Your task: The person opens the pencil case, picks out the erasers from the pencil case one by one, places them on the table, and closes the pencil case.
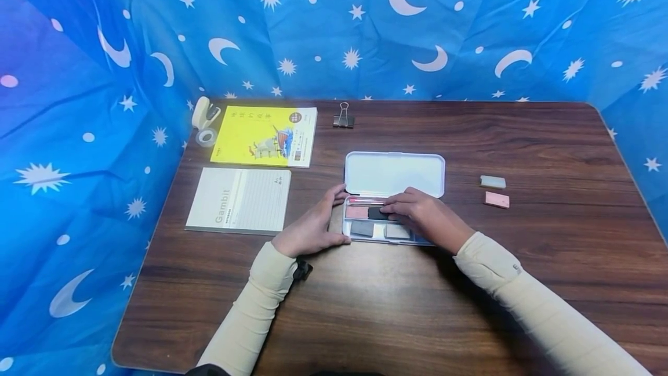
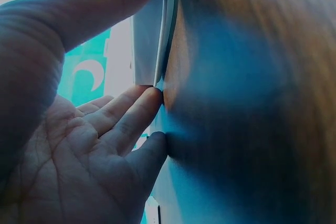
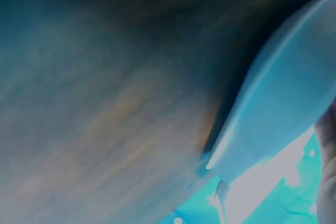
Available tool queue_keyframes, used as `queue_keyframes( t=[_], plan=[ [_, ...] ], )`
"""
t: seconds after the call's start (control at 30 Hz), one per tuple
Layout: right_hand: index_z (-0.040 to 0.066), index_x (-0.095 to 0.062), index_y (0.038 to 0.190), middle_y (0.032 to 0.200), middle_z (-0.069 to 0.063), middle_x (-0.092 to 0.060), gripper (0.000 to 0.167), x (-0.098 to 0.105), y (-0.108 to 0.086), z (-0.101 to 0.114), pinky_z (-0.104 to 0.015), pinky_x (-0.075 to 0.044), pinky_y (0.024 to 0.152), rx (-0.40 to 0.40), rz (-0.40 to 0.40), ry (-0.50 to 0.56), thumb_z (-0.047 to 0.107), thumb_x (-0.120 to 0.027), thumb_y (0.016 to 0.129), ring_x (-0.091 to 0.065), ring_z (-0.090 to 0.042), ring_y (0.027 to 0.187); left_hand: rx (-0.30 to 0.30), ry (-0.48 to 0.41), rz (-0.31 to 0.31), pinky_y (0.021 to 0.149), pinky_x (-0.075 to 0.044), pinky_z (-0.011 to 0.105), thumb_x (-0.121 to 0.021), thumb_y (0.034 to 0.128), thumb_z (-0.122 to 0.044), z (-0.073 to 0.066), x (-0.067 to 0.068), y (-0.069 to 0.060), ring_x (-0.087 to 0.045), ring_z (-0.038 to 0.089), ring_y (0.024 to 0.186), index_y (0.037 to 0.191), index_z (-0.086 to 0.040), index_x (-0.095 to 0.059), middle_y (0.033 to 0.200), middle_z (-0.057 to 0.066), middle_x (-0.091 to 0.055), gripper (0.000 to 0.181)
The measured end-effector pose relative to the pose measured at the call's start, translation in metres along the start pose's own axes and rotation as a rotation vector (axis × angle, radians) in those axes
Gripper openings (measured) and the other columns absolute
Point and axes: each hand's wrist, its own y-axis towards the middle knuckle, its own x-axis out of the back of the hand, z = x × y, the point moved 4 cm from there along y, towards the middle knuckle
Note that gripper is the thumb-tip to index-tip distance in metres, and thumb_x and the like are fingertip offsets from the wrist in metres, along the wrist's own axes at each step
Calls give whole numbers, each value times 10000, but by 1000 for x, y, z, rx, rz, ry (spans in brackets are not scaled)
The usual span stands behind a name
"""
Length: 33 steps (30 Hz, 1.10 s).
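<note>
Head view: nearest on the brown wood-grain bench (image 1: pixel 407 306), the left hand (image 1: pixel 311 231) braced the left end of a shallow white plastic pencil case (image 1: pixel 378 231), its thumb and fingers spread apart. The right hand (image 1: pixel 430 219) reached into the case, its fingers at a matte black rectangular block (image 1: pixel 376 213); whether they were clamped on it could not be told, the thumb being hidden.

In the nearer compartment sat a dark grey block (image 1: pixel 362 228) and a whitish block (image 1: pixel 398 232); farther in, a pink block (image 1: pixel 357 212) lay against the black one. That tight fit could have made a pull drag the pink block along. Had the left hand slipped, a sideways push could have skidded the case.

To the right, well apart, lay a loose pink eraser (image 1: pixel 497 199) and, just beyond, a pale eraser (image 1: pixel 493 181); an outward swing of the right forearm could have knocked them. Beyond the case's open lid (image 1: pixel 395 174) stood a black metal binder clip (image 1: pixel 343 120).
</note>
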Motion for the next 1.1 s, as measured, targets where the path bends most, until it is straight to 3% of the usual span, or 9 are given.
queue_keyframes(
  t=[0.3,0.53,1.1],
  plan=[
    [84,-799,1207,1176,-62,-762,296,0,-3,4,-369,-634,813,21,4,-27,40,-812,914,-690,-189,1009,-37,-4,-5,1266,-275,421,-912,824,-102,1,-1,1,-414,313,1487,1618,28,-148,1594,196,-440,1110],
    [83,-799,1199,1141,-54,-765,297,1,2,2,-360,-627,853,12,36,2,21,-815,910,-695,-181,1030,-37,1,-7,1267,-271,424,-915,823,-109,1,0,2,-411,320,1490,1616,27,-151,1597,201,-438,1110],
    [76,-769,1029,1025,-22,-755,255,1,0,-7,-435,-613,870,34,-132,124,-26,-833,804,-695,-207,1014,-16,-4,4,1266,-273,433,-906,834,-118,1,0,1,-400,320,1496,1622,9,-140,1604,201,-427,1107]
  ],
)
